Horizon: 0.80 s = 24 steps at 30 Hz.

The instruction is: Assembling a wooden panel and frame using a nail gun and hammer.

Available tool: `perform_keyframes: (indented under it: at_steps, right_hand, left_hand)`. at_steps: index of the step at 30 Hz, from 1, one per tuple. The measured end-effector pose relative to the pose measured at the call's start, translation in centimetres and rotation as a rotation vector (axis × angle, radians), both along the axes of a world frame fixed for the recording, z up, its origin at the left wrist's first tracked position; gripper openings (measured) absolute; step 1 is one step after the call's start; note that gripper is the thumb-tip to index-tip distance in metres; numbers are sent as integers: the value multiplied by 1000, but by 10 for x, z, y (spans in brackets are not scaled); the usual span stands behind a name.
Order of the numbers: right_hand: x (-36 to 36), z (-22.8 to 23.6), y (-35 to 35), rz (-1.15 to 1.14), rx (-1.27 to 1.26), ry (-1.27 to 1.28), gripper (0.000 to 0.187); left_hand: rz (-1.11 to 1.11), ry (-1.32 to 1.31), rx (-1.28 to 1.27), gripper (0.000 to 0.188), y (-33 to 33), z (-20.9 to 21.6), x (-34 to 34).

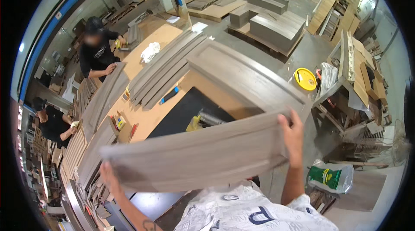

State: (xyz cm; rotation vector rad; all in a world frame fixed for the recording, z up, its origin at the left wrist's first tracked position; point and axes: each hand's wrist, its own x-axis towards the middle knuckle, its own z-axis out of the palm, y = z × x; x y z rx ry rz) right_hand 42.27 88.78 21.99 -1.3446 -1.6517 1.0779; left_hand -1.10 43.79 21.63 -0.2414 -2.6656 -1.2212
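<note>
Left hand [109,174] and right hand [293,135] clamp the ends of a grey wooden door panel [194,153] held above the workbench [149,118]; grip slipping may drop it onto the bench

Green-labelled clear bag [330,178], lower right

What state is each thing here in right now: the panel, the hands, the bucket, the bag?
Grey wood panel: lifted off the bench, held at both ends.
Left hand: gripping the panel's left end.
Right hand: gripping the panel's right end.
Yellow bucket: lid on.
Green bag: lying on its side.
</note>
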Motion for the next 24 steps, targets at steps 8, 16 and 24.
perform_keyframes:
  at_steps: [8, 16, 24]
  right_hand:
    - [247, -92, 76, -477, -60, -212, 47]
    - [254, -137, 103, -378, -66, -159, 80]
    - [202, -138, 142, -378, -112, 92, 68]
  left_hand:
    - [-807, -100, 95, 54, 420, -12, 52]
    - [-542, -270, -131, 118, 558, -141, 135]
    - [-443, -418, 321, 99, 596, -156, 189]
